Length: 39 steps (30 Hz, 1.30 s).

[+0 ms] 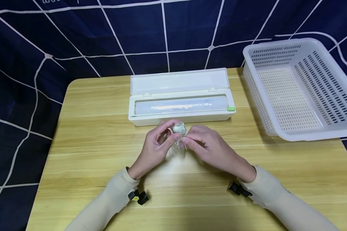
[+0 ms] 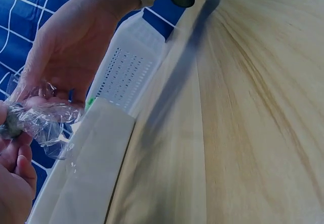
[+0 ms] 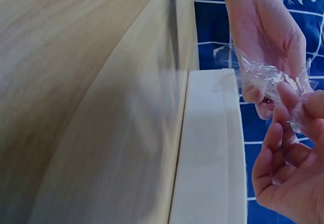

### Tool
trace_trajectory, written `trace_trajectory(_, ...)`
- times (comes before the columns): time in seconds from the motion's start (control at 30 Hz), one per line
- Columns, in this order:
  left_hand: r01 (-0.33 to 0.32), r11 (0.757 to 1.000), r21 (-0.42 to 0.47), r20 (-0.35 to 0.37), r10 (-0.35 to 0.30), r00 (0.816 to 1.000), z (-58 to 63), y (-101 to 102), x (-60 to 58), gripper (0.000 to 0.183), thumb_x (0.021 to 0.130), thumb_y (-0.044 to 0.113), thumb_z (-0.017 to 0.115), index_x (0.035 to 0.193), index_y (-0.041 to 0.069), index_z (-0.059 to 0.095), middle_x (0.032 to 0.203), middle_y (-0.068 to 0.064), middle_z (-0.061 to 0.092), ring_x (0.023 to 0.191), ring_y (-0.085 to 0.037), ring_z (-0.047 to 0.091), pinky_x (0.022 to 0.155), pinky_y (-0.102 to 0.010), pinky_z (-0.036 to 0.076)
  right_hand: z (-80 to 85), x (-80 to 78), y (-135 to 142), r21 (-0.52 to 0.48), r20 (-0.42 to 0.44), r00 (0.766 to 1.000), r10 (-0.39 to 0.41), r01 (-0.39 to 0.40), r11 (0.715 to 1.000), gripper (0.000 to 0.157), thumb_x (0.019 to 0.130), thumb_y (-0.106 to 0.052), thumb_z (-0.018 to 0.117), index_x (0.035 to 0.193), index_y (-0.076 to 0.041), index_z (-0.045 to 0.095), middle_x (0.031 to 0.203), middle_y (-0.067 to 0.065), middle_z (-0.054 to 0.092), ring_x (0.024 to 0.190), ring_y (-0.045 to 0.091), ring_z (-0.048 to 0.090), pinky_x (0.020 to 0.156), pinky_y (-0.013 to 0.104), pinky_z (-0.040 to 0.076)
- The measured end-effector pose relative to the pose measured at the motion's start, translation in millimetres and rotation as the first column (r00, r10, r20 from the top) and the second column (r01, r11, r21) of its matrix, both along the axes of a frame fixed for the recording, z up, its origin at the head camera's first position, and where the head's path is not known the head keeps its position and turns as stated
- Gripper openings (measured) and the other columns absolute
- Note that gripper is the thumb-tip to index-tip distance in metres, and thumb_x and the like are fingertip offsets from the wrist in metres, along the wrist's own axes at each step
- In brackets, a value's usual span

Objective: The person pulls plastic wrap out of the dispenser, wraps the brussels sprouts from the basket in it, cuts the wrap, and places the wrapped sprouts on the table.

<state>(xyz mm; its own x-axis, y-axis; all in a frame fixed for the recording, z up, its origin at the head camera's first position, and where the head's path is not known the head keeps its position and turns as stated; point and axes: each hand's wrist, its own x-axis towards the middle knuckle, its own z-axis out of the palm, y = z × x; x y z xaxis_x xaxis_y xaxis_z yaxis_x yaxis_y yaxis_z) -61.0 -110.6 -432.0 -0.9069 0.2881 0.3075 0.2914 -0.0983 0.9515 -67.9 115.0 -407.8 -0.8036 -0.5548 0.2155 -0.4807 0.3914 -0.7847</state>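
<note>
A small round greenish-grey thing wrapped in clear plastic film point(image 1: 179, 128) is held up just in front of a white box; its kind is hidden by the wrap. My left hand point(image 1: 155, 144) grips it between thumb and fingers. With thumb and forefinger, my right hand point(image 1: 209, 146) pinches the gathered film at its near side. Loose crinkled cling film point(image 2: 48, 120) trails from the bundle in the left wrist view. The right wrist view shows film point(image 3: 266, 74) stretched between both hands.
Behind the hands, the white cling film box point(image 1: 179, 122) stands with its lid point(image 1: 179, 80) raised, a film roll point(image 1: 180, 106) inside and a green slider point(image 1: 230, 109) at right. A white perforated basket point(image 1: 260, 106) stands at the right of the wooden table point(image 1: 98, 144).
</note>
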Motion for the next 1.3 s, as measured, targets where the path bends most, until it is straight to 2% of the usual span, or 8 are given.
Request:
trace_trajectory(0.2, -0.006, 0.999, -0.039, -0.038, 0.004, 0.999, 1.9, 0.8, 0.5, 0.034, 0.104, -0.003, 0.07, 0.139, 0.0, 0.069, 0.114, -0.008, 0.067, 0.099, -0.025, 0.054, 0.078, -0.025, 0.052, -3.7, -1.1, 2.2, -0.037, 0.019, 1.0, -0.011, 0.012, 0.999, 0.023, 0.108, -0.017, 0.072, 0.088, -0.023, 0.079, 0.089, -0.012, 0.064, 0.077, 0.012, 0.054, 0.063, 0.035, 0.048)
trace_trajectory(0.4, -0.024, 0.997, -0.08, -0.073, 0.019, 0.997, 5.5, 2.1, 0.9, 0.038, 0.101, -0.005, 0.073, 0.139, 0.0, 0.071, 0.116, -0.006, 0.072, 0.102, -0.027, 0.055, 0.081, -0.027, 0.053, -4.9, -1.7, 4.0, -0.058, 0.025, 1.0, -0.01, 0.012, 0.998, 0.018, 0.105, -0.014, 0.076, 0.091, -0.023, 0.083, 0.09, -0.013, 0.066, 0.08, 0.012, 0.056, 0.065, 0.034, 0.049)
trace_trajectory(0.6, -0.009, 0.998, -0.066, -0.052, 0.006, 0.999, 5.9, 4.1, 1.2, 0.039, 0.101, -0.005, 0.074, 0.139, -0.002, 0.07, 0.116, -0.008, 0.066, 0.1, -0.026, 0.055, 0.079, -0.028, 0.051, -5.6, -0.5, 5.1, -0.061, 0.03, 0.999, -0.021, 0.022, 0.998, 0.013, 0.104, -0.013, 0.078, 0.093, -0.018, 0.084, 0.093, -0.012, 0.067, 0.081, 0.013, 0.056, 0.065, 0.037, 0.049)
trace_trajectory(0.8, 0.019, 1.0, 0.011, -0.027, -0.018, 0.999, 3.0, 6.8, 0.7, 0.035, 0.103, -0.008, 0.07, 0.138, -0.007, 0.068, 0.117, -0.014, 0.066, 0.101, -0.025, 0.058, 0.086, -0.027, 0.055, -3.9, -1.8, 6.2, -0.066, 0.006, 0.999, -0.047, 0.048, 0.997, 0.01, 0.1, -0.015, 0.083, 0.092, -0.021, 0.081, 0.096, -0.014, 0.069, 0.084, 0.012, 0.059, 0.068, 0.04, 0.052)
trace_trajectory(1.0, 0.017, 0.998, 0.06, 0.004, -0.017, 1.0, 2.3, 7.0, 0.9, 0.032, 0.101, -0.013, 0.066, 0.133, -0.014, 0.065, 0.12, -0.021, 0.068, 0.101, -0.022, 0.061, 0.092, -0.027, 0.056, -1.3, -3.5, 5.9, -0.084, 0.015, 0.997, -0.07, 0.071, 0.994, 0.011, 0.097, -0.018, 0.086, 0.095, -0.024, 0.077, 0.096, -0.015, 0.07, 0.086, 0.012, 0.063, 0.073, 0.041, 0.055)
trace_trajectory(1.17, 0.023, 0.996, 0.082, 0.032, -0.026, 0.999, 0.9, 5.9, 2.4, 0.03, 0.103, -0.006, 0.067, 0.131, -0.016, 0.062, 0.112, -0.02, 0.066, 0.1, -0.021, 0.061, 0.092, -0.026, 0.056, -2.9, -0.7, 5.2, -0.06, 0.0, 0.994, -0.109, 0.109, 0.992, 0.017, 0.094, -0.018, 0.09, 0.101, -0.019, 0.075, 0.098, -0.012, 0.068, 0.091, 0.016, 0.066, 0.073, 0.041, 0.056)
trace_trajectory(1.3, 0.02, 0.996, 0.084, 0.054, -0.025, 0.998, 1.1, 5.5, 3.6, 0.03, 0.103, -0.004, 0.068, 0.13, -0.016, 0.062, 0.107, -0.019, 0.066, 0.098, -0.02, 0.063, 0.089, -0.026, 0.057, -5.3, 1.6, 4.8, -0.051, 0.005, 0.991, -0.134, 0.135, 0.99, 0.032, 0.093, -0.017, 0.091, 0.118, -0.013, 0.072, 0.103, -0.009, 0.069, 0.095, 0.017, 0.066, 0.073, 0.04, 0.055)
